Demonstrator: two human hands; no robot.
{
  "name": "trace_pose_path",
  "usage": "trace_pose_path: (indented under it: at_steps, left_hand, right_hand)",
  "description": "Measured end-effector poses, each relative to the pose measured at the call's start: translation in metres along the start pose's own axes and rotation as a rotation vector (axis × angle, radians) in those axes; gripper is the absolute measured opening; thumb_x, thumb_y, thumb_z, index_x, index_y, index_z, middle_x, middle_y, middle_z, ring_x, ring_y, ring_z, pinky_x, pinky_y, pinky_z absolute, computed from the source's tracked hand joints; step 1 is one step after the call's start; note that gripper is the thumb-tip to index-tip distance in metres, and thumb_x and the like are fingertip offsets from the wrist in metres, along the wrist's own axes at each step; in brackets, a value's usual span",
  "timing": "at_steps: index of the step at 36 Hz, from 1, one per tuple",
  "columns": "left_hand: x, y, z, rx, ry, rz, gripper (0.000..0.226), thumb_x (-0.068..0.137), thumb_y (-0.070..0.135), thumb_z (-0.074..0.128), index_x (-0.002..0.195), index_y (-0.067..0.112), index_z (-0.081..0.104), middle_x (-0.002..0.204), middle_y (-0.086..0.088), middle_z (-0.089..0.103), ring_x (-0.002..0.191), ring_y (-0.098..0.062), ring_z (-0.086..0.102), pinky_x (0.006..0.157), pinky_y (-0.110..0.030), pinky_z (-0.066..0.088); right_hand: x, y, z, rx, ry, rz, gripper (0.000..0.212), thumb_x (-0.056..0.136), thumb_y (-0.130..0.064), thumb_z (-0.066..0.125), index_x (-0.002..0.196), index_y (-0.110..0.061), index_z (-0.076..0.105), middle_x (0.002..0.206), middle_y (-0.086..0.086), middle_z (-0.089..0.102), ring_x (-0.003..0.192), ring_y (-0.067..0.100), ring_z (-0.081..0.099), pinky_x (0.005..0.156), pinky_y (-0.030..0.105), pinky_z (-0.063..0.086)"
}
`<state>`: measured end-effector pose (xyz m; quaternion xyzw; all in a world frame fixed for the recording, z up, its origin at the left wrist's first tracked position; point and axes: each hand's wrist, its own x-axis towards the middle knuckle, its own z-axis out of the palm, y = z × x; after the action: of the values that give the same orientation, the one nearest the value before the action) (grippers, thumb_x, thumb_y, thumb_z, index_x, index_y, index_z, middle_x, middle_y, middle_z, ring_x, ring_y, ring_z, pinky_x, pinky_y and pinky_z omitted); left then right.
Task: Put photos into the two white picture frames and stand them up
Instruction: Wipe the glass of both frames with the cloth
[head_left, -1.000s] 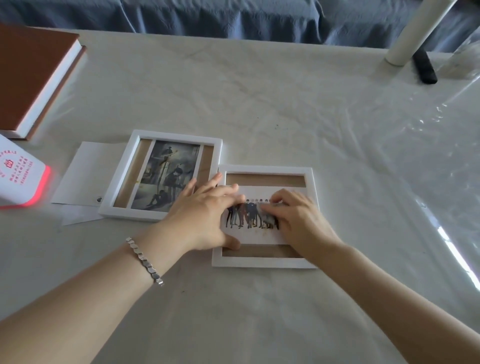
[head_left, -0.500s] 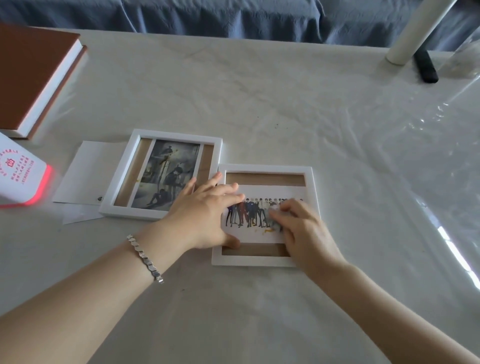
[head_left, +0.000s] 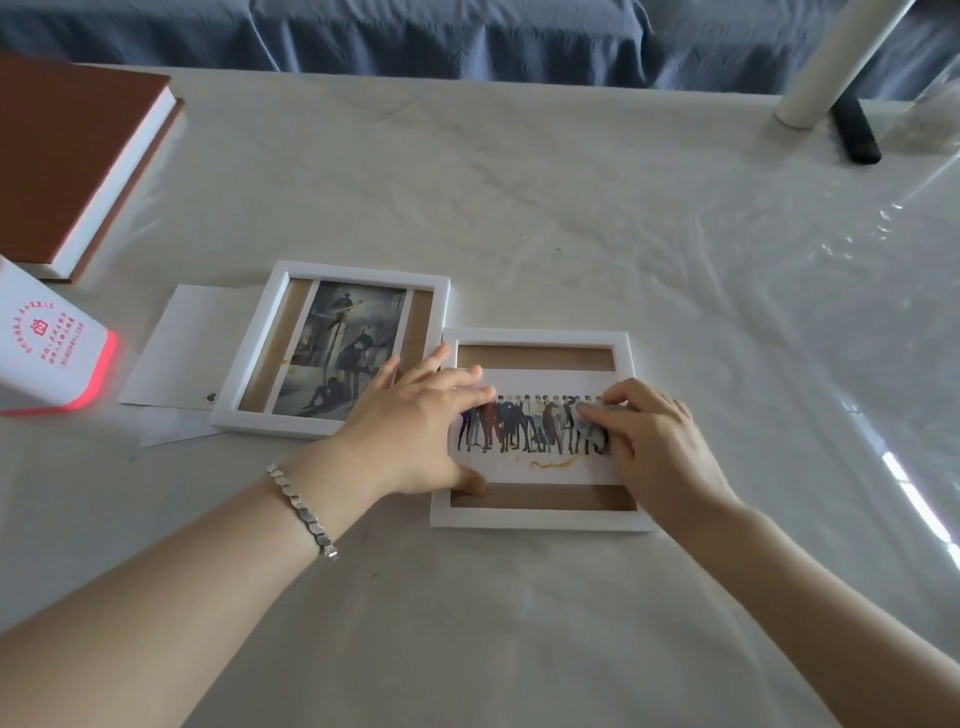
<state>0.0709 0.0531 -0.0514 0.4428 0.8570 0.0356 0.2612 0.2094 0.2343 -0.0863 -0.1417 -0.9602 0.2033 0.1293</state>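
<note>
Flat on the bench (head_left: 571, 218), a little toward 5 o'clock from the middle of the view: a white frame (head_left: 540, 521), long side across, brown backing bare in strips along its 12 and 6 o'clock sides. Inside it, a group photo (head_left: 535, 467), a row of standing figures on white, lying crosswise between those strips.

Pressed onto the photo's 9 o'clock end, the left hand (head_left: 410, 431): fingers (head_left: 457, 379) straight and close together, flat on the paper, thumb down near the frame's 7 o'clock corner, gripping nothing. On the photo's 3 o'clock end, the right hand (head_left: 660, 441): fingers (head_left: 592, 413) bent, tips down on the paper; pinching the edge or only pressing, cannot tell. Round the left wrist, a silver link bracelet (head_left: 301, 512).

At 10 o'clock from that frame and just beside it, a second white frame (head_left: 358, 274), also flat, holding a dark photo (head_left: 348, 353) upright along its middle, with brown backing showing at 3 and 9 o'clock. Corners of the two frames close together; touching or not, hidden by the left hand.

Tucked under the second frame's 9 o'clock side, white paper sheets (head_left: 176, 353). Further toward 9 o'clock, at the view's edge, a white box (head_left: 41, 353) with red print and a red glow at its foot. At 10 o'clock, a brown-covered book (head_left: 67, 156). Far off at 1 o'clock, a white tube (head_left: 831, 67) leaning up from the bench, with a black object (head_left: 854, 130) just beside it. Along 12 o'clock, beyond the bench, blue cloth (head_left: 467, 36).
</note>
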Motion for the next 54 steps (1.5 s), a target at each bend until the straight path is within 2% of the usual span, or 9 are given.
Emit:
trace_pose_path:
  at_steps: [4, 8, 15, 20, 25, 32, 40, 48, 54]
  left_hand:
    - [0.001, 0.0, 0.0, -0.019, -0.011, -0.003, 0.092, 0.068, 0.062, 0.065, 0.143, 0.039, 0.017, 0.155, 0.018, 0.004, 0.141, -0.006, -0.014, 0.116, -0.044, -0.007]
    - [0.001, 0.001, 0.0, -0.029, -0.015, -0.008, 0.092, 0.068, 0.061, 0.066, 0.143, 0.039, 0.017, 0.154, 0.018, 0.004, 0.141, -0.006, -0.014, 0.116, -0.042, -0.007]
    - [0.0, -0.001, -0.001, -0.007, -0.031, -0.001, 0.093, 0.069, 0.063, 0.063, 0.143, 0.038, 0.014, 0.155, 0.018, 0.001, 0.141, -0.007, -0.016, 0.116, -0.044, -0.007]
    - [0.0, -0.002, 0.0, -0.011, -0.036, 0.008, 0.092, 0.07, 0.06, 0.064, 0.144, 0.039, 0.013, 0.155, 0.018, 0.0, 0.14, -0.007, -0.017, 0.115, -0.043, -0.005]
    - [0.002, -0.003, -0.004, 0.002, -0.069, 0.004, 0.092, 0.069, 0.056, 0.067, 0.143, 0.04, 0.015, 0.154, 0.019, 0.001, 0.14, -0.006, -0.018, 0.117, -0.044, -0.005]
    - [0.002, -0.004, -0.003, 0.008, -0.07, 0.006, 0.092, 0.071, 0.054, 0.067, 0.144, 0.04, 0.013, 0.154, 0.021, -0.001, 0.14, -0.005, -0.017, 0.116, -0.042, -0.009]
    - [0.001, -0.003, -0.003, -0.002, -0.056, 0.002, 0.093, 0.068, 0.054, 0.068, 0.143, 0.041, 0.015, 0.154, 0.02, 0.001, 0.14, -0.005, -0.017, 0.116, -0.043, -0.007]
    - [0.001, -0.002, -0.004, 0.002, -0.053, 0.003, 0.092, 0.069, 0.053, 0.069, 0.143, 0.042, 0.015, 0.154, 0.021, 0.002, 0.14, -0.004, -0.016, 0.115, -0.041, -0.009]
    - [0.0, 0.0, -0.006, -0.007, -0.059, -0.009, 0.092, 0.068, 0.054, 0.07, 0.143, 0.041, 0.016, 0.154, 0.02, 0.001, 0.14, -0.005, -0.016, 0.116, -0.043, -0.008]
  right_hand:
    - [-0.011, -0.022, 0.011, 0.095, 0.007, 0.016, 0.044, 0.084, -0.024, 0.033, 0.087, -0.002, 0.07, 0.08, 0.01, 0.058, 0.07, 0.03, 0.056, 0.065, 0.026, 0.042]
    - [-0.009, -0.047, 0.021, 0.147, -0.034, -0.129, 0.043, 0.086, -0.022, 0.033, 0.084, -0.002, 0.071, 0.076, 0.011, 0.059, 0.066, 0.029, 0.058, 0.056, 0.032, 0.052]
    - [-0.006, -0.03, 0.011, 0.188, -0.22, -0.33, 0.039, 0.083, -0.022, 0.037, 0.086, -0.016, 0.076, 0.087, 0.005, 0.065, 0.08, 0.012, 0.047, 0.06, 0.025, 0.045]
    - [-0.001, -0.013, 0.005, 0.205, -0.151, -0.23, 0.039, 0.078, -0.02, 0.038, 0.083, -0.012, 0.076, 0.09, 0.009, 0.067, 0.083, 0.017, 0.051, 0.073, 0.023, 0.041]
    - [0.014, -0.033, 0.022, 0.146, 0.007, -0.175, 0.037, 0.076, -0.02, 0.04, 0.08, -0.016, 0.077, 0.084, 0.006, 0.067, 0.076, 0.02, 0.056, 0.061, 0.021, 0.046]
    - [-0.007, -0.029, 0.016, 0.218, -0.242, -0.397, 0.03, 0.082, -0.019, 0.046, 0.085, -0.02, 0.076, 0.091, 0.003, 0.067, 0.083, 0.012, 0.052, 0.064, 0.021, 0.047]
    - [0.012, -0.013, 0.009, 0.169, -0.016, -0.161, 0.038, 0.074, -0.018, 0.039, 0.079, -0.012, 0.077, 0.087, 0.01, 0.068, 0.078, 0.025, 0.063, 0.069, 0.013, 0.035]
    - [-0.018, 0.005, -0.014, 0.132, -0.241, -0.286, 0.024, 0.073, -0.002, 0.064, 0.083, -0.021, 0.075, 0.092, 0.0, 0.066, 0.085, 0.007, 0.051, 0.058, 0.026, 0.051]
    - [-0.01, 0.004, -0.025, 0.184, -0.015, -0.088, 0.026, 0.075, 0.006, 0.063, 0.088, -0.013, 0.074, 0.087, -0.001, 0.064, 0.081, 0.005, 0.054, 0.07, 0.007, 0.042]
